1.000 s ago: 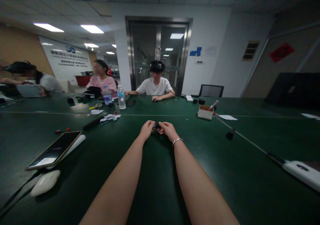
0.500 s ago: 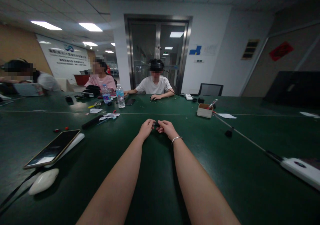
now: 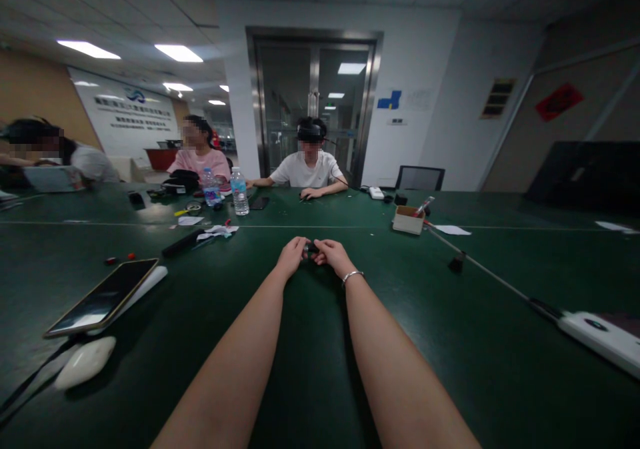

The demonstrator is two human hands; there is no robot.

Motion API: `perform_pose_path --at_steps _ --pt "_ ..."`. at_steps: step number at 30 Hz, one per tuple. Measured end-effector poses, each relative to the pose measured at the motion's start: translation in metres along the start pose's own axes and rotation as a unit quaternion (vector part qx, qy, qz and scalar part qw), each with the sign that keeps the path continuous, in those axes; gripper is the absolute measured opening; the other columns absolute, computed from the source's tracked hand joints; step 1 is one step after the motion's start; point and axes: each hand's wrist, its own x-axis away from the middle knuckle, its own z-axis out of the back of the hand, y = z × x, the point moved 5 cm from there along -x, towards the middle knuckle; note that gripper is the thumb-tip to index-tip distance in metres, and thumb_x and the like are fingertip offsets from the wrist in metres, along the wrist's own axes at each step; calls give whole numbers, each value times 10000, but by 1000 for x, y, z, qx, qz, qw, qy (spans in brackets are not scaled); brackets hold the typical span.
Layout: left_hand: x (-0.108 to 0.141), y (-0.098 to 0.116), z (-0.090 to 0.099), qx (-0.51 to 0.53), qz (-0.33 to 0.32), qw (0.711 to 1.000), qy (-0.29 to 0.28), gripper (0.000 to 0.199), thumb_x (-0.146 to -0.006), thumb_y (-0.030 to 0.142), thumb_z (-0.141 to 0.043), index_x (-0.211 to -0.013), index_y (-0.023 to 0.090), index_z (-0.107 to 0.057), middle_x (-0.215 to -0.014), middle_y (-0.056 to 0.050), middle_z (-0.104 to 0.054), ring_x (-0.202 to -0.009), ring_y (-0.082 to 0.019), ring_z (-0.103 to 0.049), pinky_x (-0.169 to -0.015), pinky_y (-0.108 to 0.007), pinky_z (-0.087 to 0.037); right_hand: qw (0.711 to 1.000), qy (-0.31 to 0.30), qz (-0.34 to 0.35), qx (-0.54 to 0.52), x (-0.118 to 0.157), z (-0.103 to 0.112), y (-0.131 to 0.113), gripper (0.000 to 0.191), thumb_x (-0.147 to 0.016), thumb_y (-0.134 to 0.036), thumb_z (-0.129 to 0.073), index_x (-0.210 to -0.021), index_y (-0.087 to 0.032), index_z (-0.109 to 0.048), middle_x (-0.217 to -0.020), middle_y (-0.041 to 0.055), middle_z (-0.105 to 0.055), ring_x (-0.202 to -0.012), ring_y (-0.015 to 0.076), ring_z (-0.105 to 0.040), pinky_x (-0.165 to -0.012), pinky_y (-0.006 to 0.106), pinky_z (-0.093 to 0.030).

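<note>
Both my arms reach forward over the dark green table [image 3: 320, 342]. Between my hands is a small black object [image 3: 312, 248], partly covered by the fingers and too small to name. My left hand [image 3: 292, 257] pinches its left end with thumb and fingertips. On the other side, my right hand [image 3: 333, 256] grips the right end, its fingers curled. A silver bracelet [image 3: 353, 276] circles my right wrist.
At left lie a phone [image 3: 105, 296] and a white mouse-shaped object [image 3: 86, 362]. Two water bottles [image 3: 240, 192] stand farther back. To the right are a small box [image 3: 408, 221] and a white power strip [image 3: 600, 336]. A person [image 3: 310, 169] sits opposite.
My hands keep nearly the same pose around the black object. The whole view has shifted very slightly.
</note>
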Motion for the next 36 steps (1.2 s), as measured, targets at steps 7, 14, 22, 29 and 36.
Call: perform_pose_path --at_steps 7,14,22,29,36 --pt "0 1 1 -19 -3 1000 9 290 -828 377 -453 -914 173 -641 -709 -24 -613 -583 -121 -516 -539 -233 -384 1000 2 -2 0 1 0 0 178 -840 -280 -611 -774 -117 -579 -528 20 -627 -402 73 -566 -411 147 -483" --pt "-1 -2 0 -25 -7 1000 -6 295 -839 381 -440 -919 179 -640 -676 -15 -599 -572 -120 -509 -533 -230 -383 1000 3 -3 4 0 0 -1 171 -852 -262 -594 -765 -116 -573 -521 22 -627 -396 71 -562 -408 147 -482" --pt "-2 -4 0 -50 -4 999 -4 308 -848 374 -412 -928 190 -645 -625 -1 -569 -541 -117 -493 -539 -235 -383 1000 7 -6 0 0 0 0 173 -840 -266 -607 -751 -124 -567 -505 11 -622 -386 70 -557 -398 145 -476" --pt "-2 -4 0 -43 -14 999 -4 284 -835 387 -459 -914 188 -646 -721 -21 -628 -635 -133 -550 -609 -247 -423 1000 8 -9 2 -1 1 1 189 -833 -284 -617 -749 -123 -567 -508 14 -621 -393 69 -562 -401 139 -477" --pt "-1 3 1 6 -53 998 16 183 -785 264 -566 -923 167 -638 -892 -65 -665 -799 -157 -611 -788 -308 -469 1000 11 -3 3 1 2 0 203 -831 -308 -619 -773 -122 -560 -524 24 -627 -417 75 -571 -416 146 -477"
